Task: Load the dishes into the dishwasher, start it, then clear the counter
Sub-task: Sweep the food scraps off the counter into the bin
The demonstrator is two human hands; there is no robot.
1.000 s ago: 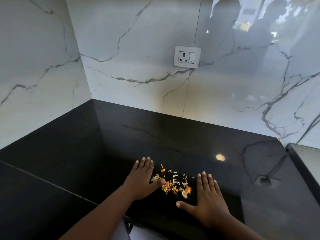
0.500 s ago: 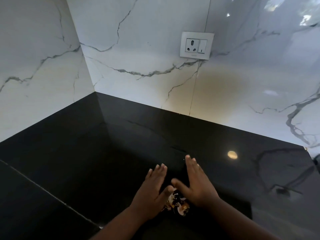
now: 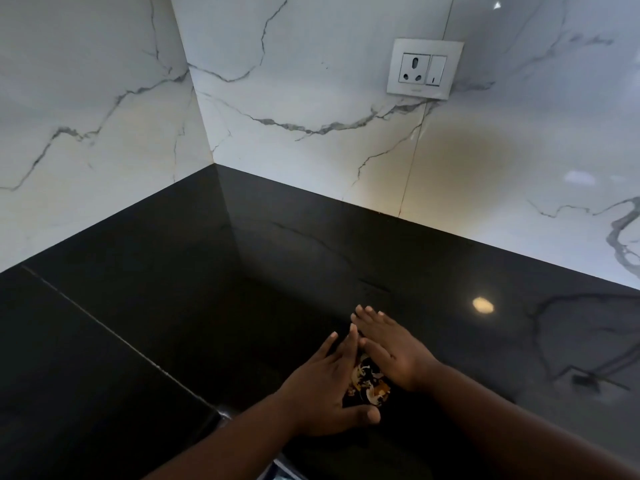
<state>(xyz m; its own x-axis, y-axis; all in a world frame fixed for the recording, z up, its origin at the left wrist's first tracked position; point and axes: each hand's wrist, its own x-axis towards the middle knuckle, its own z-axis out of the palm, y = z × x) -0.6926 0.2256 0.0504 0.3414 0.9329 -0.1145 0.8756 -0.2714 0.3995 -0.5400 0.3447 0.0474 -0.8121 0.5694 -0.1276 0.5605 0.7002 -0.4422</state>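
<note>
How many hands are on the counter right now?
2. The left hand and the right hand lie flat on the glossy black stone counter, either side of the orange-and-white food scraps.

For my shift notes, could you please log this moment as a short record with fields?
surface: black counter, glossy
debris: food scraps, one small pile near the front edge
left hand: flat, fingers straight, beside the pile
right hand: flat, on the pile's other side
wall: marble, socket
dishes: none in view
</note>
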